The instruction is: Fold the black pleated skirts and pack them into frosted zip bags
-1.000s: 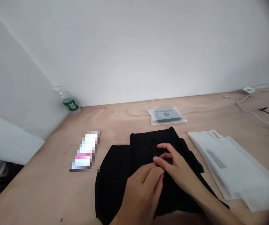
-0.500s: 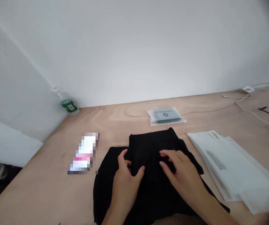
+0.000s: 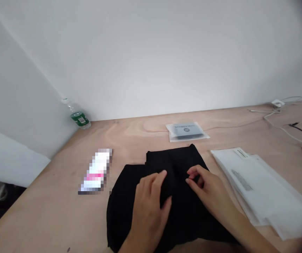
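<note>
A black garment (image 3: 182, 218), partly folded, lies on the wooden table (image 3: 87, 218) at the near edge. Over its left half is my left hand (image 3: 151, 203), fingers bent, thumb apart from the forefinger, with nothing seen between them. On the right side of the cloth my right hand (image 3: 206, 186) has its thumb and forefinger drawn close together; whether a bit of the black fabric is pinched between them is too dark to make out. A raised fold of the cloth stands between the two hands.
A blurred-out lit phone (image 3: 95, 172) lies left of the garment. Behind it sits a small frosted packet (image 3: 186, 131). White plastic bags (image 3: 258, 189) lie to the right. A green-labelled bottle (image 3: 79, 118) leans at the back left corner. Cables (image 3: 280, 123) run at the back right.
My left hand has moved right and turned over the cloth. My right hand has shifted slightly right, its fingertips closer together. The garment's right flap has moved inward.
</note>
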The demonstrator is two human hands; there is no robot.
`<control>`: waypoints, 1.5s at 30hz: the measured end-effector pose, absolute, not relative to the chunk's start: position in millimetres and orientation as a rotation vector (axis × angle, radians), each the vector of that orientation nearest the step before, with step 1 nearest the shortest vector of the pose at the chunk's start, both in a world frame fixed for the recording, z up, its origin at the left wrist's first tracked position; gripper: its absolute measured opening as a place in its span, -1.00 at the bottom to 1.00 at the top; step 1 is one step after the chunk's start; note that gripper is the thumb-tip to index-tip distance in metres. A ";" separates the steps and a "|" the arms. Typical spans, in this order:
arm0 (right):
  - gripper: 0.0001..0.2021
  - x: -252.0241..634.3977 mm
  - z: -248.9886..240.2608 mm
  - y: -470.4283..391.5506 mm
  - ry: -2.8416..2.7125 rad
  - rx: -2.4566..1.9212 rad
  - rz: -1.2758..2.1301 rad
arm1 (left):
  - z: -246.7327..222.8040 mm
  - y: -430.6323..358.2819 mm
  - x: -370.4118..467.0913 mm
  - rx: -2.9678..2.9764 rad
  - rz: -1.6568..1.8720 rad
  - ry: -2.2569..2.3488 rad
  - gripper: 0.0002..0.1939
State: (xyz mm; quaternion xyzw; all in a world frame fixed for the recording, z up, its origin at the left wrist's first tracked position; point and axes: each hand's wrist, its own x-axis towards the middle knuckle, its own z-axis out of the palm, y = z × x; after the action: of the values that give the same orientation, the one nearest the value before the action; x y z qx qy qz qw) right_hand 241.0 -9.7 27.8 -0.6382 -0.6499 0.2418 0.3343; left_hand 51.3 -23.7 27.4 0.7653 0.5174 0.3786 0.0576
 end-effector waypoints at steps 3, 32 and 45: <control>-0.84 235.4 33.2 -14.3 -1.674 -1.704 0.700 | 15.5 -31.1 54.4 2.485 0.990 1.565 -0.57; -0.47 238.5 4.4 -22.0 -2.322 -1.671 0.176 | 0.8 -31.1 57.0 2.673 0.899 1.296 -0.72; -0.51 329.3 -17.4 -27.0 -1.878 -2.307 -0.156 | 0.4 -33.4 52.7 2.673 0.919 1.289 -0.65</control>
State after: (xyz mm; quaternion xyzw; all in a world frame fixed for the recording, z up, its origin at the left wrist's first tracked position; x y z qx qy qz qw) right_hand 329.3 -27.0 -17.4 -0.7718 -0.6284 -0.0523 0.0813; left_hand 52.7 -33.4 0.4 0.8603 0.4148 0.2958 0.0176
